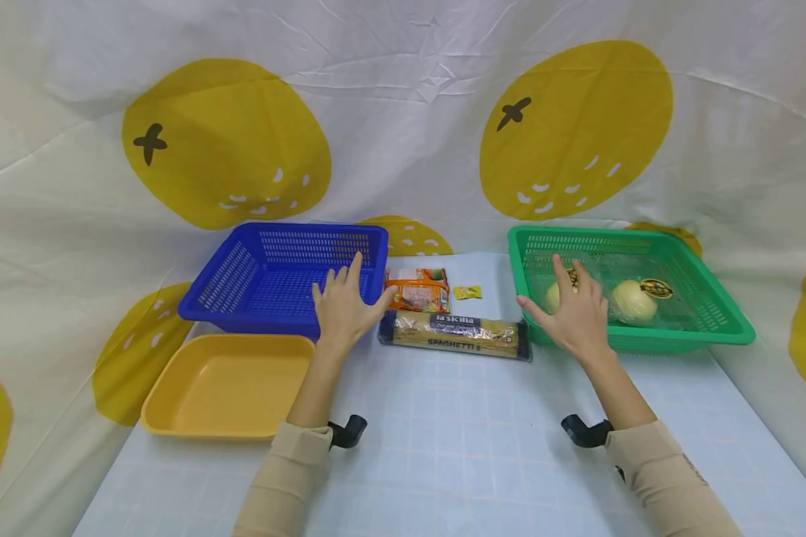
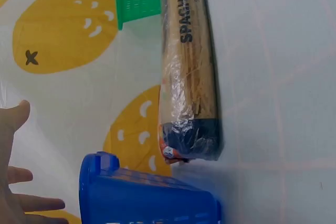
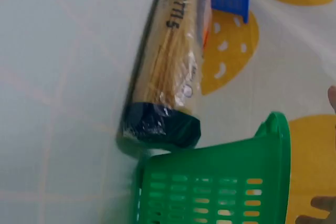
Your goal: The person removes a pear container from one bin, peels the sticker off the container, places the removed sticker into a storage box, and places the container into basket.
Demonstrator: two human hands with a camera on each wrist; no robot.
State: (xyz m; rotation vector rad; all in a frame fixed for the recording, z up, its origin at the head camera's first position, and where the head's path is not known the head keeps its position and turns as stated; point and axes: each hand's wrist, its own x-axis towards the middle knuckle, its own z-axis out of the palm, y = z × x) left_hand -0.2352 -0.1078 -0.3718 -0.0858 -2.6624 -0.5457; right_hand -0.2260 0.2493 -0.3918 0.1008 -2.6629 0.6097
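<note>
My left hand (image 1: pixel 344 309), fingers spread and holding nothing, is over the right front corner of the blue basket (image 1: pixel 285 317). In the left wrist view its fingers are spread beside that basket's rim. My right hand (image 1: pixel 574 313) overlaps the left part of the green basket (image 1: pixel 678 339), its fingers apart and nothing in them. Inside this basket are two pale round items in clear wrapping, one (image 1: pixel 634 302) in plain sight, the other partly hidden behind my fingers. A pack of spaghetti (image 1: pixel 457 335) lies between the baskets, dark at both ends.
Behind the spaghetti sit an orange-and-red packet (image 1: pixel 418 291) and a small yellow wrapped piece (image 1: pixel 468 292). A yellow-orange tub (image 1: pixel 231 388) stands in front of the blue basket. White cloth with yellow fruit prints (image 1: pixel 403 112) rises behind the pale table (image 1: pixel 443 447).
</note>
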